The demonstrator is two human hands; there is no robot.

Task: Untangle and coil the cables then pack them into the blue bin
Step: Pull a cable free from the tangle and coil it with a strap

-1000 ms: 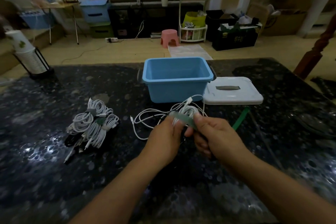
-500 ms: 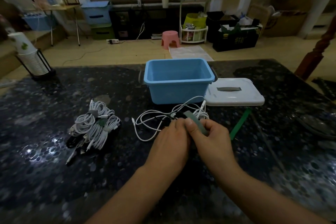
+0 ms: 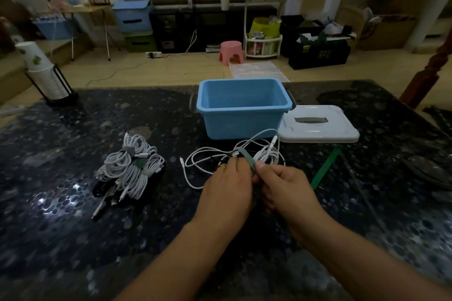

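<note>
On dark speckled stone table point(image 3: 73, 239), left: tied white cable bundles point(image 3: 130, 170), bare room around. Centre: left hand point(image 3: 227, 184) and right hand point(image 3: 285, 184) touched, both pinched grey-green strap point(image 3: 247, 157) round loose white cable point(image 3: 232, 156), before smooth blue bin point(image 3: 241, 107). Right: white lid point(image 3: 318, 127), green strap point(image 3: 325, 167).

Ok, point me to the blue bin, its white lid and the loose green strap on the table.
blue bin point(image 3: 242, 122): head view, front wall.
white lid point(image 3: 325, 133): head view, top surface near its front edge.
green strap point(image 3: 326, 166): head view, mid-length of the strip.
</note>
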